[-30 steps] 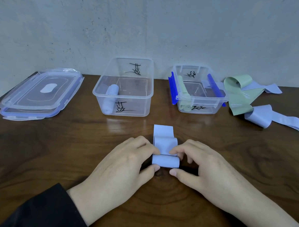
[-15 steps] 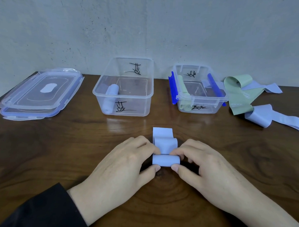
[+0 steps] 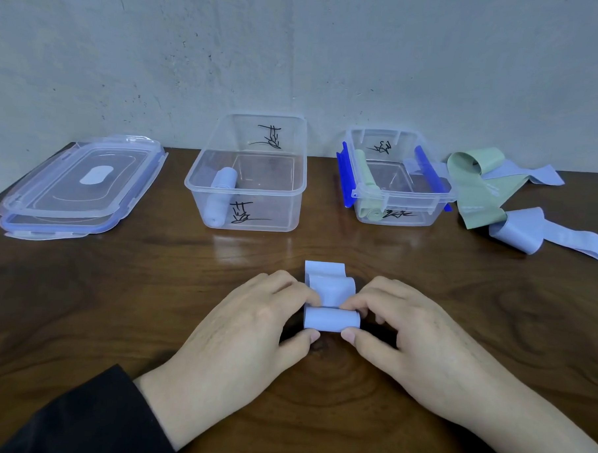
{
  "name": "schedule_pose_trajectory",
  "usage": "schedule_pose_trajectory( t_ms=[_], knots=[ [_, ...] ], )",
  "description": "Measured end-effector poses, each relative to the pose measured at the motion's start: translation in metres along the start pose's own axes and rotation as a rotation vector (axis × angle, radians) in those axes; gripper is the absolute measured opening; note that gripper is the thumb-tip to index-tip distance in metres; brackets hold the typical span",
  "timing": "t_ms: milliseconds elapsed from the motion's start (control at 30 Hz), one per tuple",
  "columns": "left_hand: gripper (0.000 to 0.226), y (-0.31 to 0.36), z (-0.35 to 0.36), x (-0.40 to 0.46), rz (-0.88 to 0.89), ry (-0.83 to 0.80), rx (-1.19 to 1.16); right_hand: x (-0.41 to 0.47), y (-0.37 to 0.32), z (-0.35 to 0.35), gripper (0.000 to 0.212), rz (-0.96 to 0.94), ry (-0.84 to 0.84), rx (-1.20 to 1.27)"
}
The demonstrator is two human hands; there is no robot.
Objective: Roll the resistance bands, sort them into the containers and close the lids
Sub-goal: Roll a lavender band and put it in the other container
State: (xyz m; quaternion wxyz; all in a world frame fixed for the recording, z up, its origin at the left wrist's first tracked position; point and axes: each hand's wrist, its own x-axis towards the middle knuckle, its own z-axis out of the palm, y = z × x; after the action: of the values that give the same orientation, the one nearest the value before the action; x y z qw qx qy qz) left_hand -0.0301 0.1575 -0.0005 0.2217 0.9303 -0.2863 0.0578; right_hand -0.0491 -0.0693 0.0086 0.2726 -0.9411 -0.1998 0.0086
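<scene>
Thicker roll (image 3: 332, 319), pinched by left hand (image 3: 248, 330), right hand (image 3: 412, 344).

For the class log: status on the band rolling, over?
Both hands, left and right, grip blue band, partly rolled. Containers open, lids off. Nothing in the way.

light: soft, even | glare: sheen on table (image 3: 248, 251) (below containers) | edges: wide-angle bowing | focus: sharp

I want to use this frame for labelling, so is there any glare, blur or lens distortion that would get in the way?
Head view: sharp overall, with no motion blur on the left hand, right hand or blue band. The wooden table shows soft glare patches just in front of the larger container. Wide-angle bending curves the table's far edge, and lighting is even with soft shadows.
</scene>
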Motion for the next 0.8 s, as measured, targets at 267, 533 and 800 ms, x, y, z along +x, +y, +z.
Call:
schedule_pose_trajectory(
  t_ms=[267, 533, 800],
  knots=[
    [0.03, 0.0004, -0.0013, -0.0003, -0.004, 0.001, -0.004, 0.0007, 0.0007, 0.0006, 0.016, 0.011, 0.016, 0.002],
    [0.028, 0.0002, -0.0007, -0.0004, -0.015, -0.008, -0.001, 0.0, 0.0016, 0.0011, 0.01, -0.021, 0.009, -0.014],
    [0.027, -0.0016, -0.0003, -0.0008, -0.012, 0.006, -0.014, 0.0, 0.0021, 0.0024, 0.028, -0.035, 0.023, -0.044]
  ],
)
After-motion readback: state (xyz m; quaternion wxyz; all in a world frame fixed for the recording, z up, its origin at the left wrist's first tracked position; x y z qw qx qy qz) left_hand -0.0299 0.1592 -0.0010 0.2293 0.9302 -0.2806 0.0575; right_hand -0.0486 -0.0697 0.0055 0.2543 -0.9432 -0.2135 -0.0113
